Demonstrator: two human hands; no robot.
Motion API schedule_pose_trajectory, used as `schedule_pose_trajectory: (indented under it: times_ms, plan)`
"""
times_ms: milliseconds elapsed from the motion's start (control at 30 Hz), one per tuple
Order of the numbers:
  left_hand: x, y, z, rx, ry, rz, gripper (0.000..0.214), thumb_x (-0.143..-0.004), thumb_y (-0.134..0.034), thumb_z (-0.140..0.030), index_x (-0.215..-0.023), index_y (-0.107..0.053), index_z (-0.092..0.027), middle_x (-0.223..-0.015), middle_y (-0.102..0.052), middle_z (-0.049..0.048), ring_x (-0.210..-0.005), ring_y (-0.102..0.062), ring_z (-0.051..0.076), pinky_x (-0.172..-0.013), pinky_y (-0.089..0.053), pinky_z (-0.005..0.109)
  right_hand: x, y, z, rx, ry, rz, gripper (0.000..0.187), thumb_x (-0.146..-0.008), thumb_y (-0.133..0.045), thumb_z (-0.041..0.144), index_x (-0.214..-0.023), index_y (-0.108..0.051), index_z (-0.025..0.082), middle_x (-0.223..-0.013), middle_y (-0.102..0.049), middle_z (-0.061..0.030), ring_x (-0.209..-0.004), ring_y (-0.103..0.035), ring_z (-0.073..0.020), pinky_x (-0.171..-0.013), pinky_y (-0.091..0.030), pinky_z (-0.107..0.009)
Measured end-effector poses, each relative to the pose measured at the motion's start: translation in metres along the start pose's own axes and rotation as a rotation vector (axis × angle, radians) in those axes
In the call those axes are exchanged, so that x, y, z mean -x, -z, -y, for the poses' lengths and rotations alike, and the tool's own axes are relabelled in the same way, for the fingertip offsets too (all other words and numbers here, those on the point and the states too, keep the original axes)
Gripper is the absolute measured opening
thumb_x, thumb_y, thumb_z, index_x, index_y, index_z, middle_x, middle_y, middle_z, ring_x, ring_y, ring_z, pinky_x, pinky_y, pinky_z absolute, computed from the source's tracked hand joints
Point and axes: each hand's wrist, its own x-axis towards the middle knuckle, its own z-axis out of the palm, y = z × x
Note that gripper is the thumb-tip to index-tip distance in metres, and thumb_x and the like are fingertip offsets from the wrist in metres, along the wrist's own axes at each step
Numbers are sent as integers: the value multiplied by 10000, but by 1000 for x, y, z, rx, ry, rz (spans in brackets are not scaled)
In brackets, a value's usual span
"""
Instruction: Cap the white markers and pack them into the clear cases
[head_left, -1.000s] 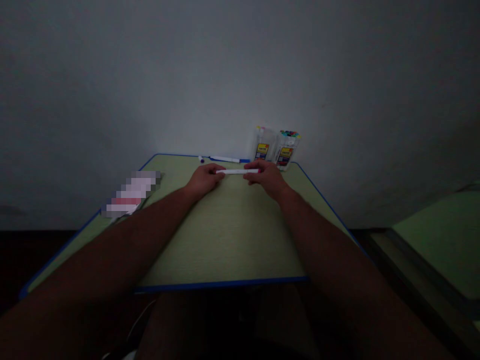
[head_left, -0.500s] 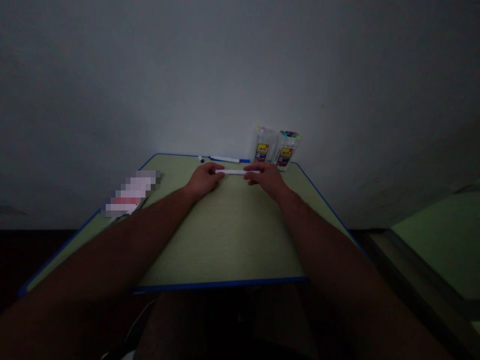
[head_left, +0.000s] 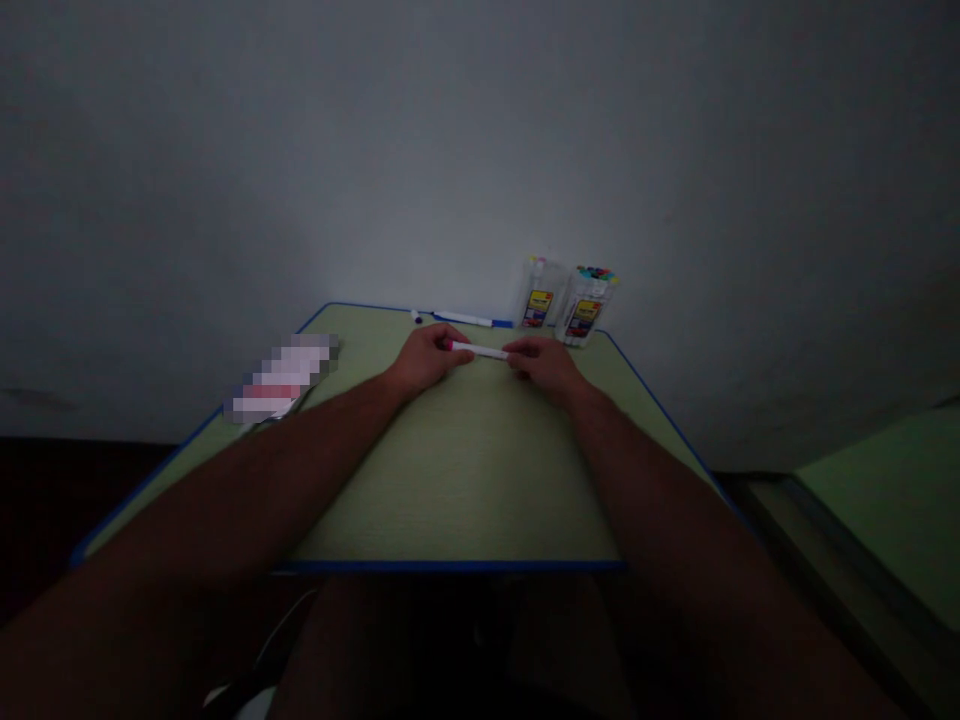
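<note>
A white marker with a pink end (head_left: 478, 351) is held level just above the green desk (head_left: 450, 470), near its far edge. My left hand (head_left: 426, 358) is closed on the marker's left end, where the pink shows. My right hand (head_left: 546, 364) is closed on its right end. Both forearms stretch across the desk toward me.
A blue-and-white pen (head_left: 469, 320) and a small loose cap (head_left: 416, 316) lie at the desk's far edge. Two clear tubs of markers (head_left: 585, 306) stand at the far right corner against the wall. A flat packet (head_left: 281, 378) lies at the left edge. Another green desk (head_left: 885, 500) is to the right.
My hands have come closer together along the marker, so less of its white barrel shows. The pink end now shows at the left hand instead of the right. The view has shifted slightly.
</note>
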Motion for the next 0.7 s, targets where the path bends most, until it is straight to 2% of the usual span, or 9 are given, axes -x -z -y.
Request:
schedule_pose_trajectory:
  times_ms: [367, 500, 700]
  plan:
    - [-3, -1, 3, -24, -9, 5, 200, -656, -790, -231, -815, -704, -145, -623, -565, -35, -549, -446, 85, -519, -331, 232, 0, 1, -2, 38, 11, 29, 163, -794, -699, 161, -947, -755, 163, -726, -679, -10, -571, -567, -86, -592, -496, -224]
    - [-4, 0, 6, -46, -1, 4, 192, -680, -775, -246, -831, -714, -145, -617, -560, -35, -546, -442, 88, -523, -334, 235, 1, 1, 3, 10, -5, -11, 149, -791, -696, 153, -934, -739, 148, -729, -672, -14, -555, -567, -86, -571, -509, -232]
    - [-6, 1, 10, -104, 18, -32, 165, -724, -732, -268, -841, -715, -153, -575, -535, -42, -528, -434, 97, -525, -334, 239, -1, 2, 7, -253, 20, -110, 186, -713, -739, 112, -875, -659, 158, -801, -671, -11, -648, -644, -111, -669, -595, -290]
